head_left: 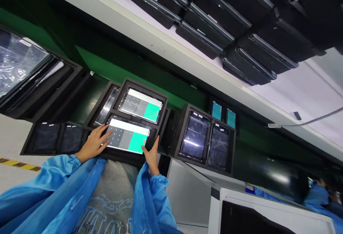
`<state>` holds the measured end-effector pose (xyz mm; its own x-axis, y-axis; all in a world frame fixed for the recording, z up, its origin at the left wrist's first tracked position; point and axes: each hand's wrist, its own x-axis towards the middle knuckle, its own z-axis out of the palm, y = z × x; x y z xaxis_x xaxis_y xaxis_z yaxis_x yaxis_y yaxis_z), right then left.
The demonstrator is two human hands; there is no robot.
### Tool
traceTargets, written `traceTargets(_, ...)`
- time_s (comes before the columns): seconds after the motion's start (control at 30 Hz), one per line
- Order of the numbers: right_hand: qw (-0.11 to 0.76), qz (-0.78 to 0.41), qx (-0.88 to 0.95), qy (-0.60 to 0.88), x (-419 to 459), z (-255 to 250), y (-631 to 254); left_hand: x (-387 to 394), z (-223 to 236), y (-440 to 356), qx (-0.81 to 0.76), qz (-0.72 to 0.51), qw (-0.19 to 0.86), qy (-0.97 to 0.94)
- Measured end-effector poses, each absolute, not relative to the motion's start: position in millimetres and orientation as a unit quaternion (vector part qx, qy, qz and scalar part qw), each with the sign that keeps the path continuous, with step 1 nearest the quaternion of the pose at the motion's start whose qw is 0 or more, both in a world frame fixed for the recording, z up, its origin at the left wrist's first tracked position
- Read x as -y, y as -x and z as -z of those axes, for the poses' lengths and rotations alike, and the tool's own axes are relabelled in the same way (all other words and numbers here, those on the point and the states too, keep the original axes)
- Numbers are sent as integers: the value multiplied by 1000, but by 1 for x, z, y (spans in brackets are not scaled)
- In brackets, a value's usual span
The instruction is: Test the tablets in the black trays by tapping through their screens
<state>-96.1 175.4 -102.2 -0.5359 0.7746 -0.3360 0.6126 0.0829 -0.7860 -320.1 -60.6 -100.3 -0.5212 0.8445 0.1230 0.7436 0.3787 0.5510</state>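
Note:
A tablet (123, 137) with a lit calculator screen sits right in front of me, in a black foam tray (164, 101). Behind it in the same tray lies a second tablet (140, 105), also showing a calculator. My left hand (93, 143) rests on the near tablet's left end, its fingers spread over the screen edge. At the opposite end is my right hand (152, 155), thumb touching the green part of the screen and a finger stretched along the tray's side. Its other fingers are partly hidden.
To the right, another foam tray (177, 134) holds dark-screened tablets (195, 135). Two teal-screened devices (216, 110) lie behind it. Stacked black trays (211, 23) fill the shelf above; more trays (40, 101) stand at left. A cable (308, 123) hangs at right. A blue-sleeved person (318, 194) is far right.

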Motion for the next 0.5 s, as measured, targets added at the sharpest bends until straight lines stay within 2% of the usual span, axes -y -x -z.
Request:
traceTargets(0.23,104,-518,706,471,-176,98,97,46,94,316,-837,-181,92,-509)
traceTargets(0.5,90,-542,690,472,-177,98,95,55,101,318,-861,-252,76,-435)
